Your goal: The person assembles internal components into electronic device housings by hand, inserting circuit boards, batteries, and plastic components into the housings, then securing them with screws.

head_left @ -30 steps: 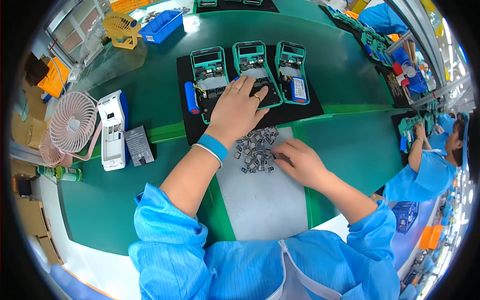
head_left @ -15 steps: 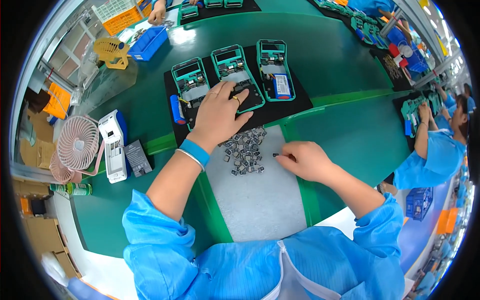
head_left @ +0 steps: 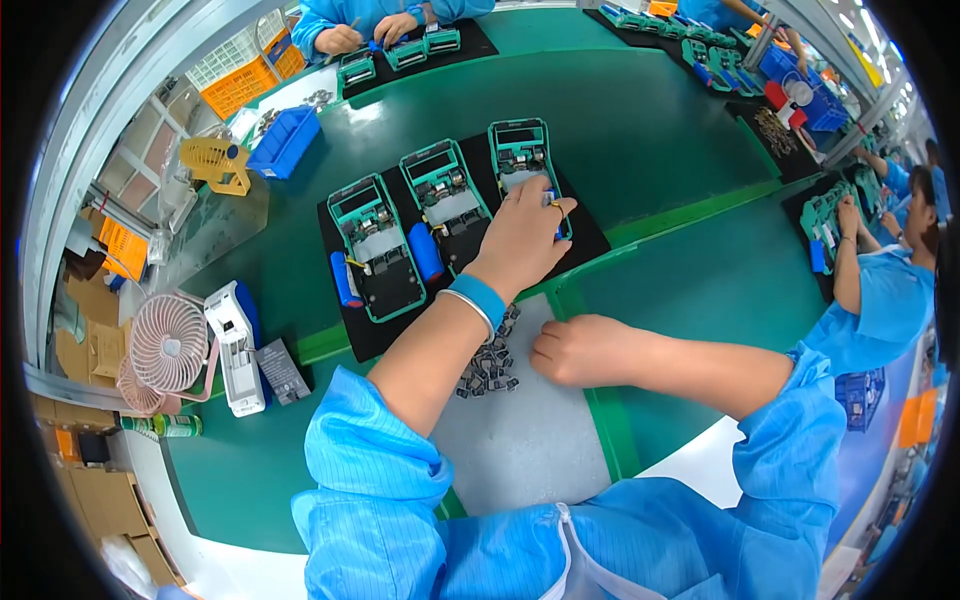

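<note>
Three green-framed device housings lie in a row on a black mat (head_left: 590, 225): a left one (head_left: 378, 250), a middle one (head_left: 447, 190) and a right one (head_left: 519, 140). Over the right housing's lower part, my left hand (head_left: 515, 240) has its fingers bent around a blue battery pack (head_left: 560, 232), mostly hidden under it. Blue batteries stick out beside the left housing (head_left: 346, 280) and the middle housing (head_left: 425, 252). My right hand (head_left: 582, 350) is closed above the grey mat (head_left: 545, 440), right of a pile of small dark parts (head_left: 490, 370); its fingertips are hidden.
To the left stand a pink fan (head_left: 168, 343), a white device (head_left: 236, 350) and a dark flat packet (head_left: 283, 372). Farther back are a blue bin (head_left: 284, 142) and a yellow fan (head_left: 216, 165). Co-workers handle similar housings across the table (head_left: 400, 50) and at right (head_left: 825, 235).
My left hand has moved right from the middle housing to the right one; the middle battery now shows outside its frame. My right hand remains near the pile, and the small part at its fingertips is hidden.
</note>
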Motion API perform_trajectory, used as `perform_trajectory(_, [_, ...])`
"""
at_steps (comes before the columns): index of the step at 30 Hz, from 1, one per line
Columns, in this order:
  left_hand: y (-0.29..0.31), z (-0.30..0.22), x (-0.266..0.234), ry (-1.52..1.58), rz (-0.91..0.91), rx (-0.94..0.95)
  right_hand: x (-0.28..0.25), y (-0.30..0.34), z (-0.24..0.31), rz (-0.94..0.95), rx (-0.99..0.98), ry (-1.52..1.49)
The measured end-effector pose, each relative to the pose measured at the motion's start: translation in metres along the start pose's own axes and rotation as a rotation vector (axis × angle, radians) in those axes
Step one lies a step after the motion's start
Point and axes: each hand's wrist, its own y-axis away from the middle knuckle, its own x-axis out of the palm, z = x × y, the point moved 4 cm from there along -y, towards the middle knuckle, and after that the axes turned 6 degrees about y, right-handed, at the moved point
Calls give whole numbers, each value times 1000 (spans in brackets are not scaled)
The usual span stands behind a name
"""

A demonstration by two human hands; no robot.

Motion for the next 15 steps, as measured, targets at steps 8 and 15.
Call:
perform_trajectory(8, [2, 14, -26, 180, -64, -138, -59, 4, -76, -303, 248, -202])
perform_trajectory(15, [24, 15, -21, 114, -154, -121, -20, -1, -174, -353, 610, -15])
